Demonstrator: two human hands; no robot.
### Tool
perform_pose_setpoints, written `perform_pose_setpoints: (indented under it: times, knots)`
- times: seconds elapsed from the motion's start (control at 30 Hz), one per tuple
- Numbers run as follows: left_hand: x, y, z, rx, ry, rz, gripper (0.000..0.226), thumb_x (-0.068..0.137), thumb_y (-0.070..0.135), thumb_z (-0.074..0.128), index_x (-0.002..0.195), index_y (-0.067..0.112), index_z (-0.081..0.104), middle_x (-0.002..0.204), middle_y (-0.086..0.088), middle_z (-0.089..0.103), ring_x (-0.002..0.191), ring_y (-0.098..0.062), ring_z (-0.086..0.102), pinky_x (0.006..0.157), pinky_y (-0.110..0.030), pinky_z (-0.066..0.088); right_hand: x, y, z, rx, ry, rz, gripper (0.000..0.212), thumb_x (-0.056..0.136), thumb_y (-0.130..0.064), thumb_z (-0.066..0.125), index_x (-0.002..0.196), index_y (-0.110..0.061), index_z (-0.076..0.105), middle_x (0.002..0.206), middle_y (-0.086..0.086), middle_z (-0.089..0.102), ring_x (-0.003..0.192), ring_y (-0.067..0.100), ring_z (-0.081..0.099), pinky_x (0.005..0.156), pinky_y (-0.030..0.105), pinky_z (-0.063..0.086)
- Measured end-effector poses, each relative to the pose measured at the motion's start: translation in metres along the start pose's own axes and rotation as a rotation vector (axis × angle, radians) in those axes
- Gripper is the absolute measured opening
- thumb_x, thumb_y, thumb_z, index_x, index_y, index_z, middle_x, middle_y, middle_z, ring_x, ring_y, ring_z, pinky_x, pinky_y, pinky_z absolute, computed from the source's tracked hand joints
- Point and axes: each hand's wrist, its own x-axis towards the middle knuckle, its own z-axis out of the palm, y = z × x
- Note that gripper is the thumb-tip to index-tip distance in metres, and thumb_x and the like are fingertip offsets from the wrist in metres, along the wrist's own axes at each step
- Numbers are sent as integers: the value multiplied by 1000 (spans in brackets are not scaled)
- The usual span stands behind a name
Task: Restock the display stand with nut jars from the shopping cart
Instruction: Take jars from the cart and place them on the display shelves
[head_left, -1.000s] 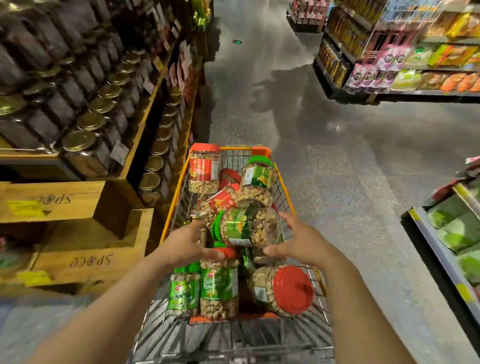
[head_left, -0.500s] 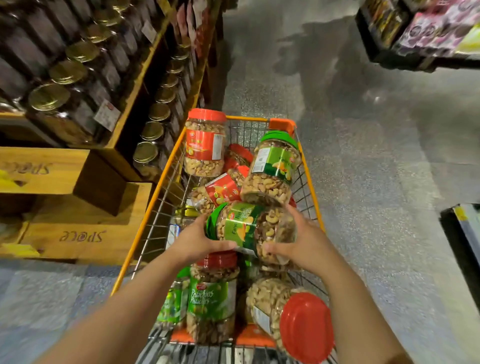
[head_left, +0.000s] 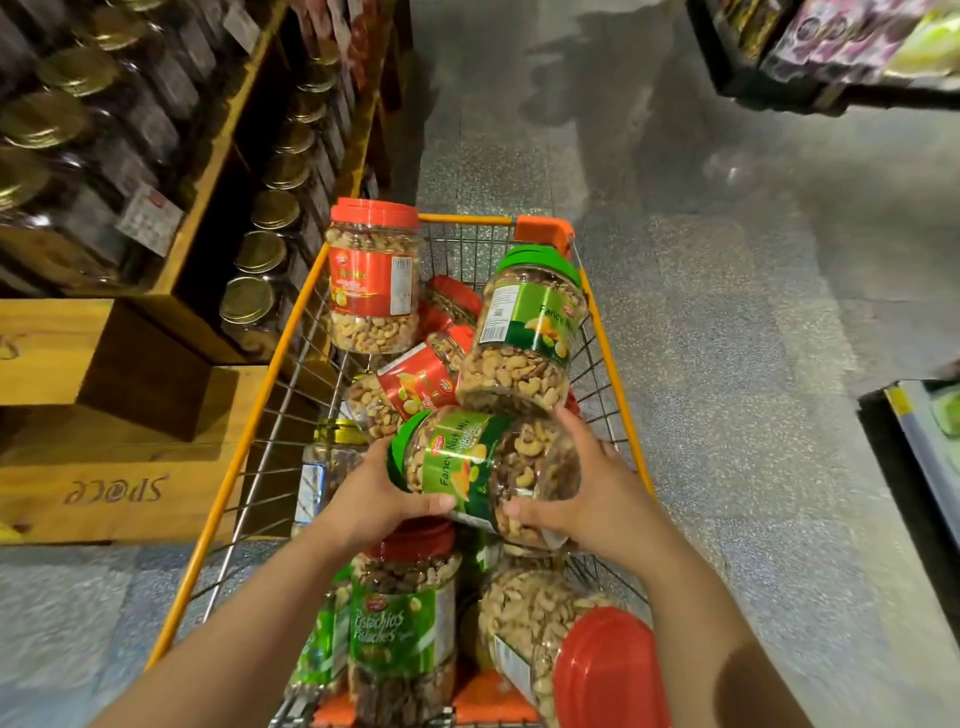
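Note:
A wire shopping cart with an orange rim (head_left: 270, 369) holds several clear nut jars with red or green lids. A green-lidded Fancy Nut Mix jar (head_left: 485, 470) lies on its side above the pile, lid to the left. My left hand (head_left: 376, 499) grips its lid end and my right hand (head_left: 589, 499) grips its base end. Another green-lidded jar (head_left: 524, 338) leans just behind it, and a red-lidded jar (head_left: 374, 278) stands at the cart's far left. The wooden display stand (head_left: 171, 249) rises left of the cart.
Rows of gold-lidded dark jars (head_left: 260, 254) fill the stand's shelves. Wooden crates (head_left: 119, 483) marked SPACE sit at its foot, beside the cart. Open grey floor (head_left: 727, 364) lies right of the cart; other shelving (head_left: 831, 47) stands at the far right and a display edge (head_left: 919, 447) at the right.
Both hands closed around the green-lidded jar and lifted it off the pile. My view tilted down and moved closer to the cart.

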Motion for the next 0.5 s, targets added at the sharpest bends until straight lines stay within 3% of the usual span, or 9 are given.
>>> perform_pose_setpoints:
  times: [0.17,0.33,0.43,0.5]
  knots:
    - [-5,-2,-1,-6,8,36,117,48,50,94,147,20,37,123,5,63,108,-14,63,92,-34,53,-6,-1,4,46,22,-15,125,54,-77,82,151,-59,6,161,-7,35,140,21,45,112,47,43]
    - [-25,2,-10,0,22,52,133,31,71,93,141,25,36,120,8,64,108,-15,65,95,-43,56,-23,-9,2,80,33,-30,124,43,-82,80,144,-67,11,154,-10,42,133,19,51,108,47,47]
    - [-43,10,-19,-41,36,85,132,32,67,96,141,26,36,123,4,67,109,-16,67,96,-44,57,-39,-20,-2,106,49,-54,114,41,-83,80,133,-76,14,150,-13,44,131,16,51,108,47,47]
    - [-56,19,-29,-46,56,106,140,32,63,98,149,25,32,129,2,64,114,-18,65,99,-44,55,-51,-29,-6,113,57,-64,121,35,-88,77,137,-72,16,147,-13,48,128,15,52,108,45,47]
